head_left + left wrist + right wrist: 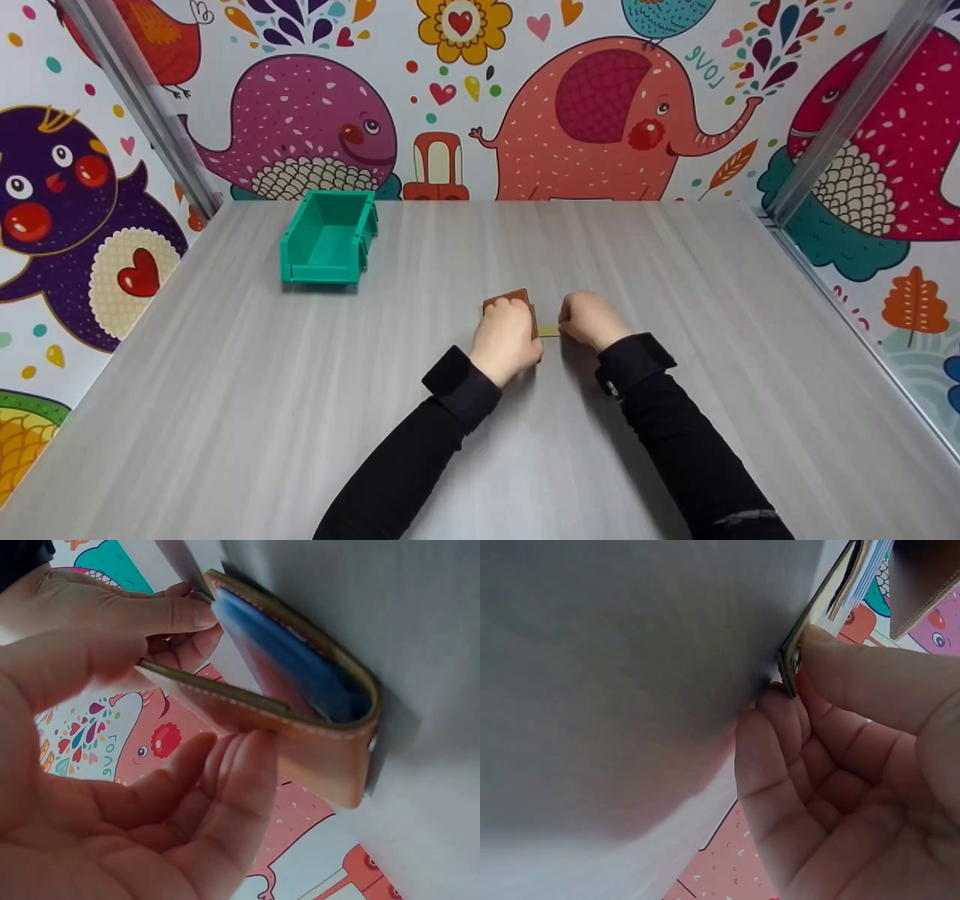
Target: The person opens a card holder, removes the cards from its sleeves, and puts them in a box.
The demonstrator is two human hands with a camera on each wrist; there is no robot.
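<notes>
A brown leather card wallet [516, 295] stands partly opened on the table. My left hand [507, 341] pinches one of its covers between thumb and fingers, as the left wrist view shows. Inside the fold sit bluish clear plastic sleeves [300, 667]. From the wallet's right side a yellowish strap [549, 331] reaches across to my right hand [594, 320]. There the thumb and curled fingers pinch the strap's end [789, 664], close to the tabletop. Part of the wallet is hidden behind my left hand in the head view.
A green plastic bin [324, 274] stands at the back left of the pale wood-grain table [247, 420]. Walls printed with cartoon animals [585, 127] enclose the back and sides, with metal posts [847, 120] at the corners.
</notes>
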